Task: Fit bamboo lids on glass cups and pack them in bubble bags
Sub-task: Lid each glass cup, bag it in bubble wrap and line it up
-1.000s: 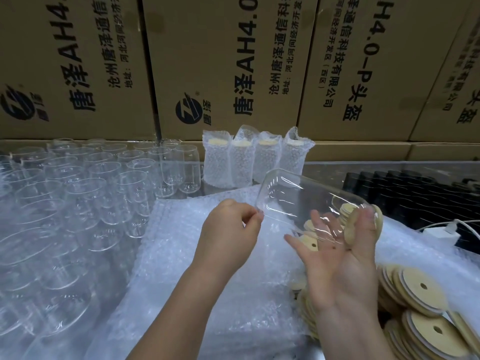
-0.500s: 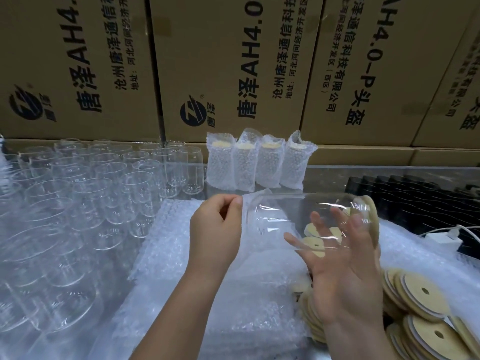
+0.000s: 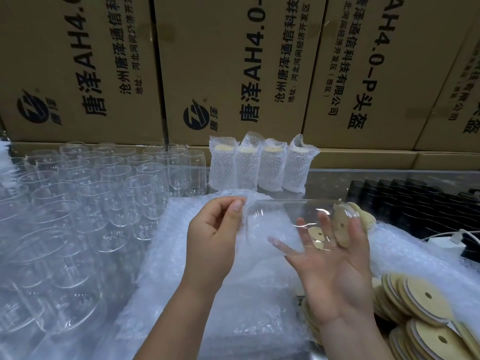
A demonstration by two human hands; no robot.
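Note:
My right hand [image 3: 335, 271] holds a clear glass cup [image 3: 291, 224] lying sideways, its bamboo lid [image 3: 342, 227] fitted on the right end under my fingers. My left hand [image 3: 213, 235] pinches the edge of a bubble bag [image 3: 244, 222] right at the cup's base. Under both hands lies a pile of flat bubble bags [image 3: 207, 294]. Loose bamboo lids [image 3: 426, 305] with straw holes are heaped at the lower right. Several packed cups [image 3: 262, 165] stand in bubble bags against the boxes.
Many bare glass cups [image 3: 85, 203] crowd the left side of the table. Cardboard boxes [image 3: 233, 68] form a wall behind. A black ribbed item [image 3: 415, 203] and a white charger with cable [image 3: 441, 245] sit at the right.
The cup has tipped from tilted to nearly level and its base has come to the bag's edge, which my left hand has lifted up toward it.

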